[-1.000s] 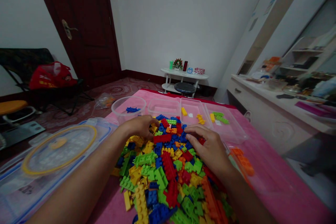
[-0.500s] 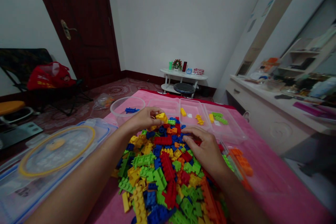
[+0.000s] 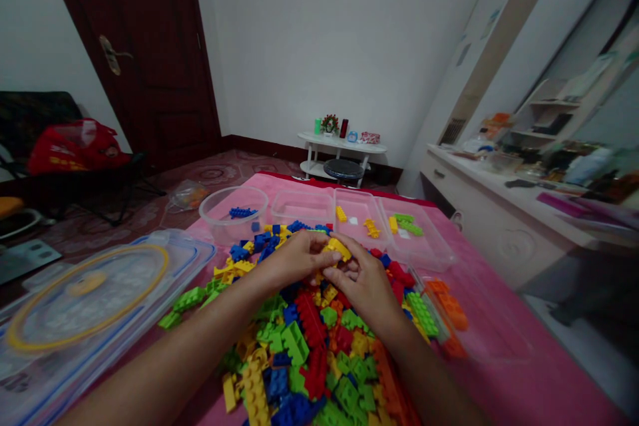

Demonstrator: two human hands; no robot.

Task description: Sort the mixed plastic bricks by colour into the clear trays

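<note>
A yellow brick [image 3: 338, 249] sits pinched between both hands, just above the far middle of the heap. It is a small plastic building block, bright yellow, with rounded studs on its upper face; it tilts a little, and fingers cover its lower side. The left hand [image 3: 294, 259] comes in from the left with thumb and fingers closed on the block's near-left end. The right hand [image 3: 363, 283] meets it from the right, fingertips curled in and pressed on the block's other end, so the two hands touch around it.

Under them lies the pile of bricks [image 3: 309, 339]: red, blue, green, yellow and orange blocks of many lengths, heaped loosely on the pink table cover [image 3: 499, 373]. A few green ones trail off to the left, and some orange bricks [image 3: 449, 309] lie at the pile's right edge.

Beyond the pile stands a row of clear containers. A round bowl [image 3: 219, 221] on the left holds blue pieces. Next to it is a clear tray [image 3: 302, 203]; I cannot tell what lies in it. A second tray [image 3: 355, 234] holds yellow pieces, and a third tray [image 3: 424, 256] holds green ones. To the left of the pile rests a large clear lid [image 3: 90, 293] with a yellow ring and blue rim.

Farther off are a dark door [image 3: 144, 46], a small white table [image 3: 342, 144] against the wall and a white dresser [image 3: 499, 226] on the right.
</note>
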